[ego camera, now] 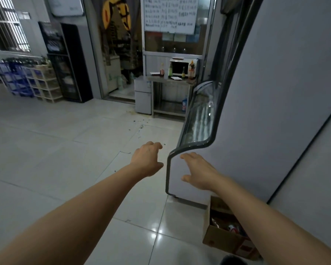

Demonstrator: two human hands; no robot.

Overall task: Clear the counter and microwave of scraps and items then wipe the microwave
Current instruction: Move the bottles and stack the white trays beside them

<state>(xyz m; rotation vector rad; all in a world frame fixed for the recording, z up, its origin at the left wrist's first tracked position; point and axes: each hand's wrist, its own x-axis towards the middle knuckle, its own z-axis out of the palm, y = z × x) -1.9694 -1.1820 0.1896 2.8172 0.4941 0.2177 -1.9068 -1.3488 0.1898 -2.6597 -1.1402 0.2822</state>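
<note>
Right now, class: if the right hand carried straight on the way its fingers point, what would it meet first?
Probably the rounded grey corner of the display case, just beyond the right hand; depth is unclear.

Glossy pale tiled floor [65, 150], barred window [7, 25], dark doorway [118, 44].

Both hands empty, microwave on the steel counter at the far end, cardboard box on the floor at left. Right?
Not quite: the head view shows the cardboard box on the floor at right. Left hand and right hand are empty; the microwave sits on the far steel counter.
</note>
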